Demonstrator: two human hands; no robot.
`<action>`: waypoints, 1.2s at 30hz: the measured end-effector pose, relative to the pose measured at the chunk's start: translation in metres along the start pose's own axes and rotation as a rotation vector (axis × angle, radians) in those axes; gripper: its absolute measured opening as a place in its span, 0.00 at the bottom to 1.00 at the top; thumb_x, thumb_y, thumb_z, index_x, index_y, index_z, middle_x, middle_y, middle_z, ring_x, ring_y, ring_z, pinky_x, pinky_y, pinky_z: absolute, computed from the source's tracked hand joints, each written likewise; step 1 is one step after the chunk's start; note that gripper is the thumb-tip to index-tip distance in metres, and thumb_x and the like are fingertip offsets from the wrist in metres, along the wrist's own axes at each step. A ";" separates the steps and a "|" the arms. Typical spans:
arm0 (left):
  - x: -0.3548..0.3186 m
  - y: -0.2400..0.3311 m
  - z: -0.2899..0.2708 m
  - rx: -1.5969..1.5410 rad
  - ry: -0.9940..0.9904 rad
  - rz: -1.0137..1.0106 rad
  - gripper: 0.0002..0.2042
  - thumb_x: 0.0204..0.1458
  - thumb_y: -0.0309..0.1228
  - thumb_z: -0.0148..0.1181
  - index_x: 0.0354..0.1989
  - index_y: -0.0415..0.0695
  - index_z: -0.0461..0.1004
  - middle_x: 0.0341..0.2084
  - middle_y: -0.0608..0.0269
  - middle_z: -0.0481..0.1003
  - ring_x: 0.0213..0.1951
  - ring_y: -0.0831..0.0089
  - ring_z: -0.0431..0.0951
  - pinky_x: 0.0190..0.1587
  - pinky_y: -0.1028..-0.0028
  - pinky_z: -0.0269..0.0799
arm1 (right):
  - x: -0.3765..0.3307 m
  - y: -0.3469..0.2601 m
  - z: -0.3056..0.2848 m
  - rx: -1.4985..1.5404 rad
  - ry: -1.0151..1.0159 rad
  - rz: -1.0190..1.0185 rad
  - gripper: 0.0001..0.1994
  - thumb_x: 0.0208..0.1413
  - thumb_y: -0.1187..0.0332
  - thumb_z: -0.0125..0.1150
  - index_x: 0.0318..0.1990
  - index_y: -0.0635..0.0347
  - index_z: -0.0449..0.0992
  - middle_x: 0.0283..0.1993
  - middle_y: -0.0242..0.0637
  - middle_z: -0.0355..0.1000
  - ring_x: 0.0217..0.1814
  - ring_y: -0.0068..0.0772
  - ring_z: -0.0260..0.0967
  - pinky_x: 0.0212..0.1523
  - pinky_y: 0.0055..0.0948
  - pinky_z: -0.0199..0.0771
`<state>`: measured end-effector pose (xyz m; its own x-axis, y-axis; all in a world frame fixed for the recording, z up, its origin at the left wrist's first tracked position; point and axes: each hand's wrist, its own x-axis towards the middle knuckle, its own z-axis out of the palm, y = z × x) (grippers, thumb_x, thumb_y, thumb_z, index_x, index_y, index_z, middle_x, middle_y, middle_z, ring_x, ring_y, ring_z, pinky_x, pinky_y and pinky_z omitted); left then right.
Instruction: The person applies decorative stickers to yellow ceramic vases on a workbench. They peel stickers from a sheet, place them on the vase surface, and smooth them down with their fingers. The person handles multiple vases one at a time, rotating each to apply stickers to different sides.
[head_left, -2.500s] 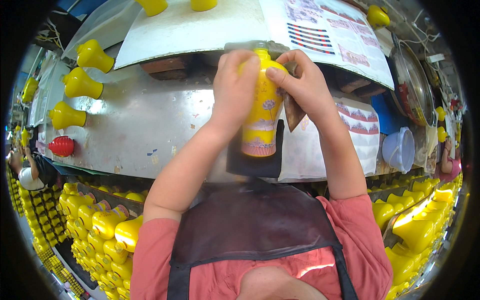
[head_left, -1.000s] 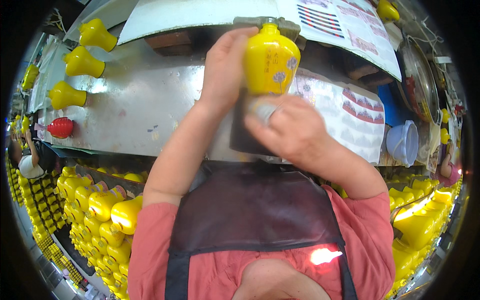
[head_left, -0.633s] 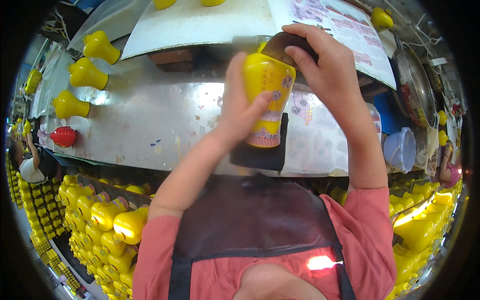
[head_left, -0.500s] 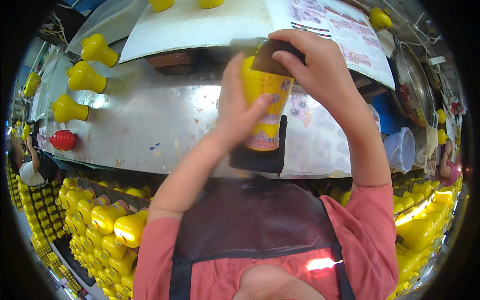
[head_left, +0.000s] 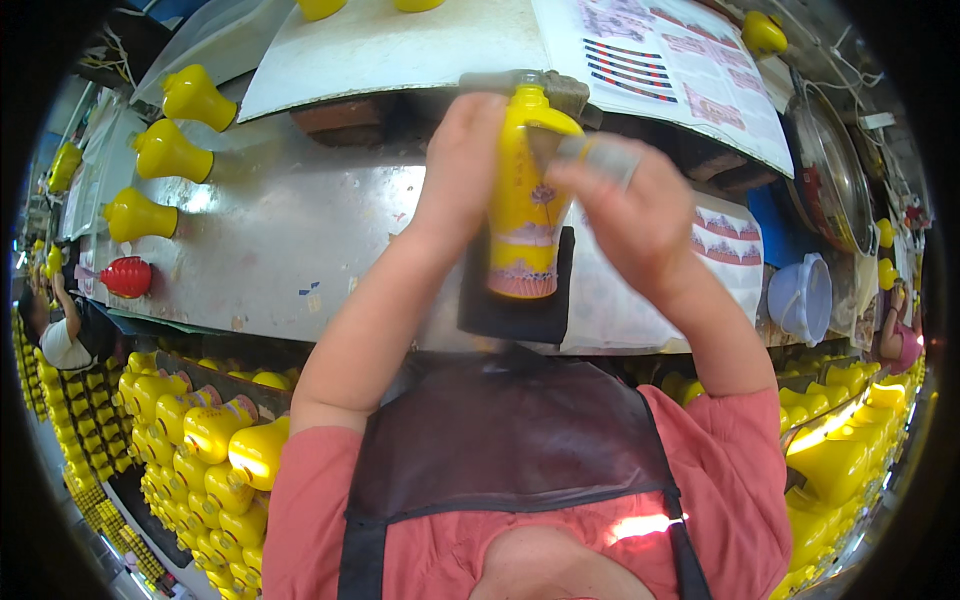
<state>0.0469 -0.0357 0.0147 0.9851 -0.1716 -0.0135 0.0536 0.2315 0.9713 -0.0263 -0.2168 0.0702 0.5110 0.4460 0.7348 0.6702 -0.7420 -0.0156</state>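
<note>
A glossy yellow bottle with a narrow neck and purple flower decals lies tilted over a black cloth, its neck pointing away from me. My left hand grips its left side, with the fingertips partly hidden. Off the bottle's upper right, my right hand is closed, blurred by motion. Between its fingers is a thin flat piece, greyish here and like a scraper; its lower edge is too smeared to make out. Behind the neck sits a grey-brown block.
Yellow vases and a red ribbed object stand on the left of the metal table. Decal sheets cover the raised white board; another decal sheet and a pale bucket are right. Stacked yellow bottles flank me; other people work at both sides.
My right hand has moved down and right, taking the dark flat piece off the bottle's shoulder. My left hand has shifted up along the bottle, whose neck and front now show more.
</note>
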 end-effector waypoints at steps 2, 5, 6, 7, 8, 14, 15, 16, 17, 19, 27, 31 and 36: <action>-0.004 0.001 0.001 -0.150 -0.017 -0.082 0.13 0.68 0.37 0.56 0.51 0.42 0.76 0.44 0.64 0.77 0.47 0.76 0.75 0.54 0.74 0.70 | -0.016 -0.023 0.001 0.229 -0.046 -0.169 0.18 0.44 0.76 0.70 0.46 0.52 0.85 0.41 0.39 0.80 0.48 0.44 0.81 0.45 0.39 0.85; -0.007 0.007 0.003 -0.220 -0.054 -0.130 0.13 0.67 0.36 0.55 0.52 0.42 0.74 0.45 0.64 0.77 0.48 0.75 0.75 0.56 0.73 0.70 | -0.039 -0.041 0.002 0.290 -0.211 -0.307 0.13 0.46 0.73 0.70 0.42 0.56 0.83 0.37 0.36 0.76 0.47 0.41 0.80 0.46 0.37 0.84; -0.009 0.010 0.002 -0.208 -0.076 -0.118 0.13 0.67 0.35 0.55 0.53 0.42 0.73 0.46 0.63 0.76 0.49 0.75 0.75 0.57 0.73 0.70 | -0.044 -0.043 0.002 0.281 -0.128 -0.234 0.13 0.47 0.73 0.70 0.43 0.56 0.83 0.37 0.36 0.76 0.47 0.41 0.80 0.46 0.37 0.84; -0.011 0.013 0.001 -0.189 -0.082 -0.120 0.13 0.67 0.35 0.54 0.54 0.42 0.73 0.46 0.63 0.76 0.50 0.74 0.76 0.57 0.72 0.70 | -0.047 -0.046 0.002 0.262 -0.082 -0.201 0.13 0.47 0.73 0.70 0.44 0.56 0.83 0.37 0.36 0.76 0.46 0.41 0.80 0.45 0.37 0.84; -0.014 0.016 0.000 -0.199 -0.135 -0.084 0.14 0.66 0.34 0.54 0.55 0.43 0.72 0.48 0.62 0.76 0.51 0.73 0.76 0.58 0.72 0.70 | -0.049 -0.047 0.000 0.258 -0.057 -0.121 0.14 0.48 0.73 0.69 0.44 0.56 0.84 0.37 0.36 0.75 0.46 0.41 0.80 0.45 0.37 0.84; -0.039 0.028 -0.006 -0.268 -0.306 0.013 0.18 0.62 0.34 0.56 0.59 0.43 0.68 0.56 0.58 0.73 0.59 0.68 0.74 0.66 0.68 0.67 | -0.031 -0.050 -0.024 0.210 0.012 -0.193 0.18 0.50 0.74 0.70 0.50 0.52 0.84 0.37 0.32 0.76 0.38 0.35 0.77 0.36 0.33 0.80; -0.041 0.029 -0.007 -0.271 -0.316 0.022 0.19 0.61 0.35 0.57 0.59 0.42 0.68 0.57 0.57 0.73 0.60 0.67 0.74 0.67 0.67 0.67 | -0.026 -0.043 -0.032 0.104 -0.021 -0.108 0.19 0.49 0.76 0.71 0.51 0.56 0.83 0.40 0.37 0.79 0.38 0.36 0.78 0.36 0.33 0.80; -0.043 0.030 -0.008 -0.276 -0.323 0.034 0.19 0.61 0.35 0.57 0.59 0.42 0.68 0.58 0.57 0.72 0.60 0.67 0.73 0.67 0.67 0.66 | -0.021 -0.037 -0.038 0.020 0.034 -0.036 0.20 0.49 0.78 0.73 0.52 0.60 0.81 0.44 0.43 0.82 0.39 0.38 0.80 0.36 0.33 0.80; -0.045 0.030 -0.008 -0.282 -0.324 0.034 0.19 0.61 0.35 0.58 0.58 0.43 0.68 0.59 0.57 0.72 0.61 0.67 0.73 0.68 0.67 0.66 | -0.017 -0.036 -0.041 -0.031 0.052 -0.002 0.19 0.50 0.79 0.74 0.51 0.60 0.80 0.44 0.44 0.82 0.39 0.40 0.80 0.37 0.33 0.80; -0.047 0.030 -0.009 -0.300 -0.309 0.044 0.20 0.60 0.35 0.58 0.58 0.43 0.68 0.59 0.56 0.71 0.61 0.66 0.73 0.68 0.66 0.65 | -0.010 -0.035 -0.044 0.026 0.185 0.082 0.18 0.51 0.78 0.74 0.51 0.59 0.80 0.42 0.42 0.82 0.36 0.40 0.78 0.35 0.33 0.77; -0.051 0.026 -0.012 -0.295 -0.324 0.126 0.19 0.59 0.33 0.59 0.57 0.43 0.68 0.59 0.57 0.72 0.61 0.66 0.73 0.69 0.66 0.64 | 0.019 -0.028 -0.037 0.076 0.133 0.175 0.15 0.52 0.76 0.72 0.48 0.56 0.81 0.33 0.37 0.76 0.28 0.39 0.71 0.30 0.35 0.71; -0.051 0.024 -0.015 -0.317 -0.331 0.133 0.17 0.59 0.32 0.58 0.56 0.43 0.69 0.60 0.57 0.72 0.61 0.67 0.72 0.69 0.66 0.64 | 0.019 -0.021 -0.044 -0.154 0.069 0.095 0.13 0.52 0.75 0.72 0.46 0.53 0.83 0.33 0.33 0.76 0.31 0.36 0.74 0.32 0.32 0.73; -0.048 0.019 -0.016 -0.363 -0.320 0.146 0.14 0.63 0.30 0.54 0.56 0.44 0.69 0.60 0.58 0.72 0.62 0.66 0.71 0.69 0.65 0.63 | -0.007 -0.055 -0.039 0.001 0.029 -0.286 0.15 0.47 0.70 0.72 0.45 0.52 0.84 0.40 0.32 0.76 0.45 0.39 0.80 0.43 0.35 0.80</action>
<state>0.0035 -0.0080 0.0301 0.8901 -0.3843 0.2449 0.0285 0.5833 0.8118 -0.0877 -0.1992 0.0920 0.2857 0.6225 0.7286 0.7851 -0.5880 0.1945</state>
